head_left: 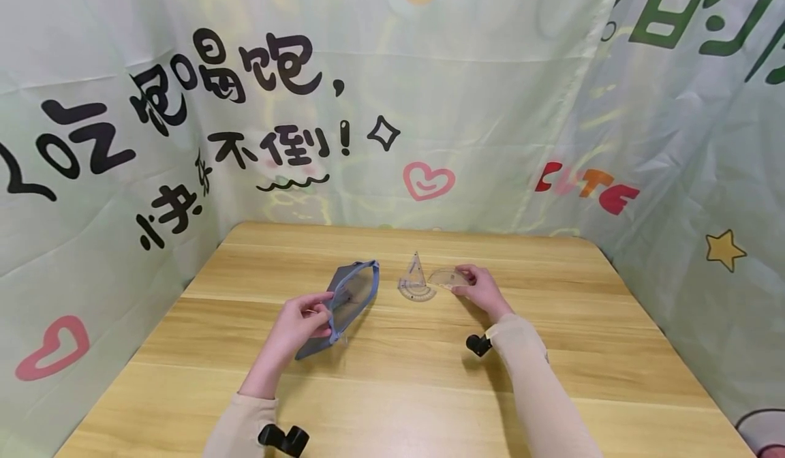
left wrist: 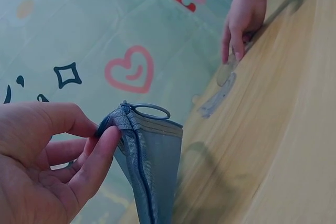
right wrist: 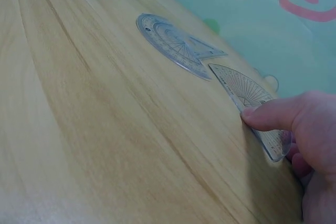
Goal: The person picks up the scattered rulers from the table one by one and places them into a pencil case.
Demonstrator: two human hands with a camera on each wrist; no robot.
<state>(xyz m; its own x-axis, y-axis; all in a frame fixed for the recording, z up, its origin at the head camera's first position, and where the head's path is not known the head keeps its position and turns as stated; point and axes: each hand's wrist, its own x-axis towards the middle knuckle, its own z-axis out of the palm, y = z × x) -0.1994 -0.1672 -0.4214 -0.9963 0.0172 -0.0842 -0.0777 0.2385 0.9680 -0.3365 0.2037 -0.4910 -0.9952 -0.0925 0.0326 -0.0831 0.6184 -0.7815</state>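
On the left, my left hand (head_left: 297,323) pinches the edge of a blue-grey zippered pouch (head_left: 360,289) between thumb and fingers. The pouch stands tilted on the wooden table, its mouth spread apart, and a zipper pull (left wrist: 152,112) shows at its near corner in the left wrist view. My right hand (head_left: 483,290) holds a clear half-round protractor (right wrist: 239,85) by its right part, thumb on the straight edge. Just left of it lie another clear protractor (right wrist: 168,45) and a clear triangular set square (right wrist: 210,51), overlapping each other.
The wooden table (head_left: 392,383) ends at a printed fabric backdrop (head_left: 490,117) at the back and on both sides. Black wrist cameras sit at the left sleeve (head_left: 239,427) and the right sleeve (head_left: 540,376).
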